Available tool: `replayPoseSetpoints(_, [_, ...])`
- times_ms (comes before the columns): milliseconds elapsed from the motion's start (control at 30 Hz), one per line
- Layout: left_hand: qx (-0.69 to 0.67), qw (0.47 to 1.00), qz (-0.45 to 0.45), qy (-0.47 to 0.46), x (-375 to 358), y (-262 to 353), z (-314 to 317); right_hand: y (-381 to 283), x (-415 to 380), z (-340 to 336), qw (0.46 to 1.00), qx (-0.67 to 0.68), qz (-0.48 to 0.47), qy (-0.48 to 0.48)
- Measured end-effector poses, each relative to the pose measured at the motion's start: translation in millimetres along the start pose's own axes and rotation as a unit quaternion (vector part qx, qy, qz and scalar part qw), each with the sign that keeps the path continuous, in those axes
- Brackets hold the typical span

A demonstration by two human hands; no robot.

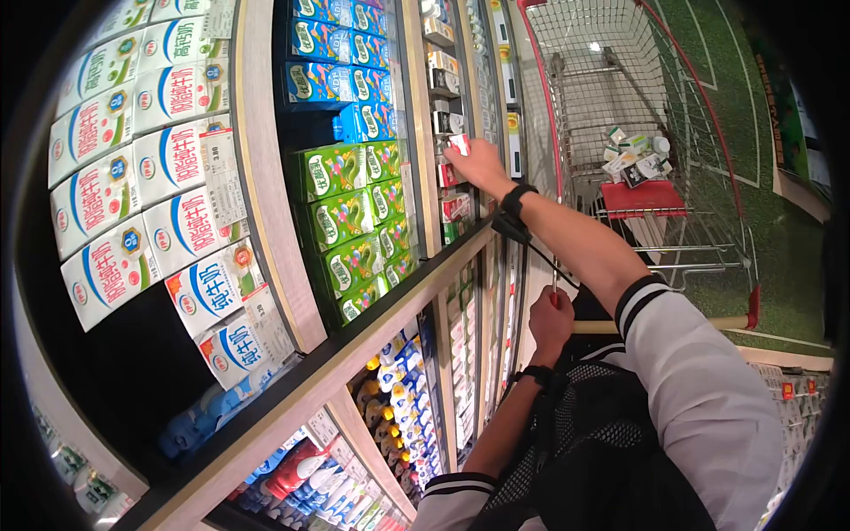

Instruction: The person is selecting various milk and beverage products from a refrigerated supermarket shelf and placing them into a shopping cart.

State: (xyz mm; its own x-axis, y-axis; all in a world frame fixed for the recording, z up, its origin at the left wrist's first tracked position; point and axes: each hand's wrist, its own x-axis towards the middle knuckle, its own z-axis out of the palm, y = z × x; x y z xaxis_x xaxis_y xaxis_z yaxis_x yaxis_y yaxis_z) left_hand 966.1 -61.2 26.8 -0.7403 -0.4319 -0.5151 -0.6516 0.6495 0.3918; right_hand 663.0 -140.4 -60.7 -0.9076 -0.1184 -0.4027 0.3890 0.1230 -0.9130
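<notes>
My right hand (482,168) reaches to the shelf at the upper middle, with its fingers closed on a small red-and-white carton (459,143). Beside and below it on the same shelf stand more small cartons (455,208), red-and-white and green. My left hand (551,317) is wrapped round the near left corner of the shopping cart (560,190), at the red end of its handle (673,326). Inside the cart lie several small cartons and a white-capped bottle (660,143). Both wrists wear black bands.
Green drink boxes (341,217) and blue drink boxes (320,44) are stacked left of my right hand. White milk cartons (97,199) fill the far left shelf. A dark shelf edge (390,303) runs diagonally below, above lower shelves of bottles (412,389). Green floor (753,203) lies beyond the cart.
</notes>
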Motion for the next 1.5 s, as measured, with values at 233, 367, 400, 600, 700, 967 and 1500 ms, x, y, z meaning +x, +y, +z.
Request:
replayPoseSetpoints(233, [-0.001,1.000,0.012,0.009,2.8,-7.4,4.0,-62.4,-68.2,-108.4,0.984,0.174,-0.029,0.007])
replayPoseSetpoints(367, [-0.032,0.999,0.021,0.005,3.3,-14.1,6.2,-34.1,-72.7,-181.4,0.964,0.196,-0.129,0.124])
replayPoseSetpoints(400, [-0.036,0.999,0.021,0.005,2.7,-12.9,5.3,-24.1,-72.1,-200.7,0.965,0.143,-0.140,0.170])
replayPoseSetpoints(600, [-0.027,0.999,0.020,-0.004,3.5,-7.8,1.7,34.3,-80.9,-258.5,0.964,-0.146,-0.036,0.219])
replayPoseSetpoints(700, [-0.025,0.999,0.023,-0.006,3.9,-7.9,3.8,102.8,-72.7,-260.2,0.960,-0.248,-0.051,0.116])
replayPoseSetpoints(967, [-0.034,0.999,0.029,-0.006,2.0,-5.5,1.5,166.3,-60.8,-251.1,0.949,-0.304,-0.090,0.007])
replayPoseSetpoints(1500, [-0.038,0.999,0.012,-0.007,4.1,-13.0,1.3,190.4,-37.8,-217.8,0.930,-0.359,0.082,0.001])
